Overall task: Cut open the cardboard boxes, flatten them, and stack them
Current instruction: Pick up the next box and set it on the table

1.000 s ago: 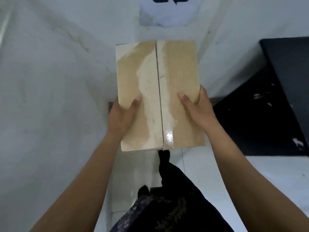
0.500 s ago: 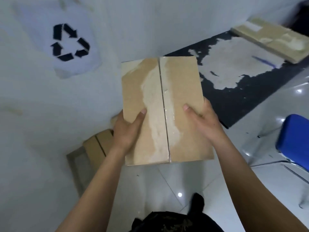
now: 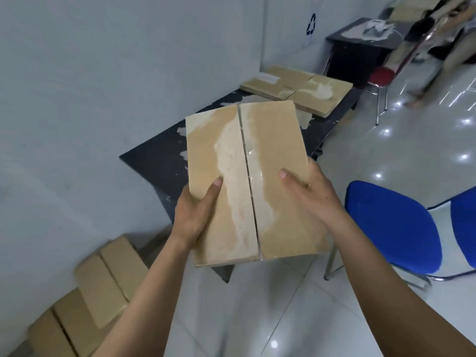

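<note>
Glossy floor [image 3: 257, 318] lies open between dark table [image 3: 154, 161] and blue chair [image 3: 386, 228]. Over the table's near corner, left hand [image 3: 195, 215] and right hand [image 3: 311, 199] grip the cardboard box [image 3: 273, 150] by its sides.

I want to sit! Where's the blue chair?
In the head view, the blue chair stands at the right, beside the right hand holding the cardboard box, near the dark table.

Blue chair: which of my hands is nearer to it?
Right. The right hand grips the box on the side toward the chair; the left hand grips its far side.
</note>
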